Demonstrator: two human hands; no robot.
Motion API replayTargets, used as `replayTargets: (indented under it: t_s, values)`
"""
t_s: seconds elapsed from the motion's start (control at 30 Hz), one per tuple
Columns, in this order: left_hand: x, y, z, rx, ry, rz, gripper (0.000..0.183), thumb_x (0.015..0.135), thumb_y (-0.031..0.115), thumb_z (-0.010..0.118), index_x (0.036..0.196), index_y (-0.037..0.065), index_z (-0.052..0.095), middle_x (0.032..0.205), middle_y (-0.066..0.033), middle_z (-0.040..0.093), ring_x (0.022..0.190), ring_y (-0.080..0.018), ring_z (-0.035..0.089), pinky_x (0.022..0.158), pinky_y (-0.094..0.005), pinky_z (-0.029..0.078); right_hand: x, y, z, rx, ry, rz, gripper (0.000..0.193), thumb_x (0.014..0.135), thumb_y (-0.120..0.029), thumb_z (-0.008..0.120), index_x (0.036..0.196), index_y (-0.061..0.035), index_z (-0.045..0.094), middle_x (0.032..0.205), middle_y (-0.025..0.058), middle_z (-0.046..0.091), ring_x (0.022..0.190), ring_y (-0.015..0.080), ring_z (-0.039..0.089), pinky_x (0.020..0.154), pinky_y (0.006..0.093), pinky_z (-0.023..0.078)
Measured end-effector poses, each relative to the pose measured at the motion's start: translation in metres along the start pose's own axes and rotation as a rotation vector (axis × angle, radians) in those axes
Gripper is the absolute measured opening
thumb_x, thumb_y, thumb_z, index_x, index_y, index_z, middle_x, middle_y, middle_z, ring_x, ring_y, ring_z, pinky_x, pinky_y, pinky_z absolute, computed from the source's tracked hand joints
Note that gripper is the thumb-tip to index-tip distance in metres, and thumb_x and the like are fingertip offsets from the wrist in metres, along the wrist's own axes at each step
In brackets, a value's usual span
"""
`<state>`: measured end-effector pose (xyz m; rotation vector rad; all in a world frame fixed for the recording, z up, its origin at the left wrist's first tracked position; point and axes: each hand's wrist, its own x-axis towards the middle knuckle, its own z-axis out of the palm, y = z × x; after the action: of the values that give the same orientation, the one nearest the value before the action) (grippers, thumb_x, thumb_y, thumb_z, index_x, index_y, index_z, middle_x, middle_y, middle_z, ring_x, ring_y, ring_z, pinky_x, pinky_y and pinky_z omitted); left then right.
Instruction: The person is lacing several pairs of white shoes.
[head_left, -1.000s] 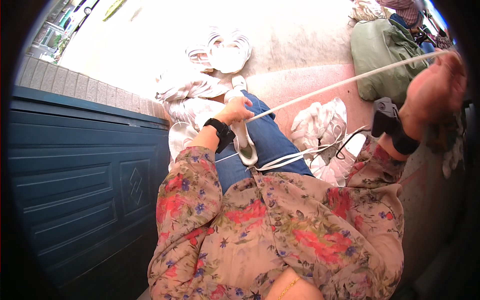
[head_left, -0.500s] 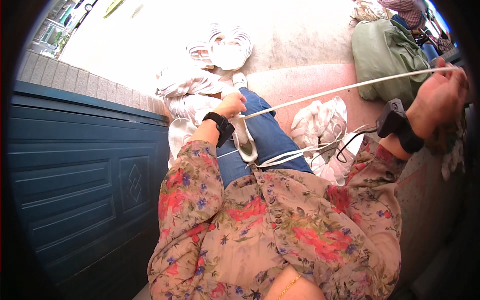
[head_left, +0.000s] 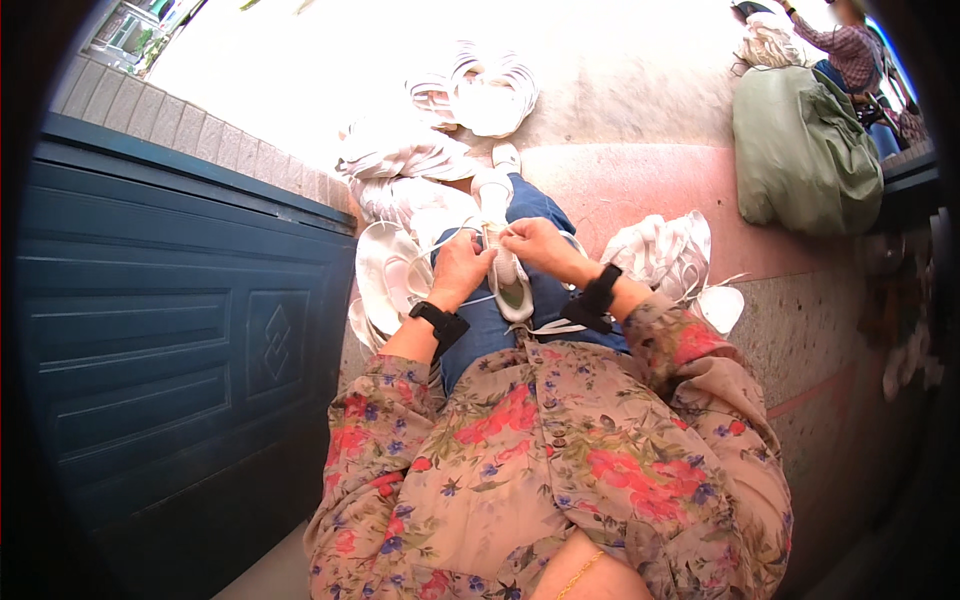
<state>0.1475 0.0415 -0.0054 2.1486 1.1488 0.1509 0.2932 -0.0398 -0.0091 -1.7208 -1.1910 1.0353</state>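
Observation:
A white shoe (head_left: 513, 293) lies across my lap on my blue jeans, its opening toward me. At its far end both hands are close together over the lacing. My left hand (head_left: 462, 268) is closed at the shoe's left side, fingertips pinched on a white shoelace (head_left: 440, 243) that loops out past it. From the right, my right hand (head_left: 545, 250) reaches in with thumb and finger pinched on the lace near the eyelets. The fingertips partly hide the eyelets. Another stretch of white lace crosses my lap below the right hand.
White shoe uppers (head_left: 385, 265) are piled to my left, beside a blue panelled door (head_left: 150, 330). Coiled white laces (head_left: 492, 95) and bundled white material (head_left: 405, 155) lie ahead. A white heap (head_left: 660, 255) sits right; beyond stand a green sack (head_left: 800, 150) and another person (head_left: 850, 55).
My right hand has come back from far right, where it held the lace stretched taut, to the shoe. The lace is now slack, and my left hand is slightly nearer me.

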Motion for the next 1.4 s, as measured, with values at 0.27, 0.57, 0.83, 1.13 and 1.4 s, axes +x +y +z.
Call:
replayTargets:
  t_s: [0.27,0.57,0.83,1.13,1.4]
  values:
    - [-0.002,-0.006,0.004,-0.098,0.03,0.013,0.022,0.074,0.016,0.052,0.089,0.0,0.057,0.079,-0.023,0.06,0.078,-0.0384,0.058,0.07,-0.0428,0.045,0.001,-0.016,0.033,-0.529,0.084,-0.125,0.017,0.081,-0.019,0.049,0.083,-0.0031,0.056,0.069,0.0181,0.06,0.067,0.0341,0.06,0.056,0.0425,0.047]
    - [-0.007,-0.004,0.008,-0.262,0.062,0.121,0.023,0.081,0.017,0.05,0.098,0.003,0.055,0.087,-0.0232,0.059,0.085,-0.0399,0.055,0.073,-0.0422,0.044,0.011,-0.012,0.043,-0.954,0.073,-0.444,0.01,0.075,-0.008,0.051,0.079,-0.0009,0.057,0.07,0.0091,0.059,0.063,0.0219,0.062,0.05,0.0298,0.049]
    - [-0.003,-0.013,0.005,-0.189,0.085,-0.047,0.029,0.076,0.016,0.055,0.1,0.001,0.054,0.081,-0.0189,0.06,0.078,-0.0328,0.059,0.069,-0.0386,0.045,-0.019,0.005,0.025,-0.702,-0.274,-0.679,0.012,0.08,-0.011,0.047,0.081,0.0008,0.049,0.064,0.0093,0.053,0.052,0.0243,0.054,0.045,0.0314,0.042]
    - [0.031,0.021,-0.021,0.078,0.015,0.412,0.021,0.074,0.012,0.057,0.094,0.003,0.058,0.094,-0.0187,0.055,0.087,-0.0309,0.056,0.074,-0.0378,0.046,-0.086,-0.044,-0.033,0.736,-0.485,0.411,0.017,0.089,-0.019,0.04,0.073,-0.0124,0.038,0.058,-0.0056,0.031,0.047,0.0047,0.026,0.04,0.0208,0.021]
    - [0.041,0.037,-0.024,0.474,-0.184,0.431,0.01,0.074,0.012,0.055,0.079,0.004,0.058,0.089,-0.0143,0.056,0.082,-0.0331,0.056,0.071,-0.0403,0.045,-0.089,-0.036,-0.041,0.978,-0.373,0.38,0.025,0.091,-0.022,0.041,0.068,-0.0143,0.036,0.053,-0.0076,0.028,0.045,0.0045,0.023,0.041,0.0202,0.021]
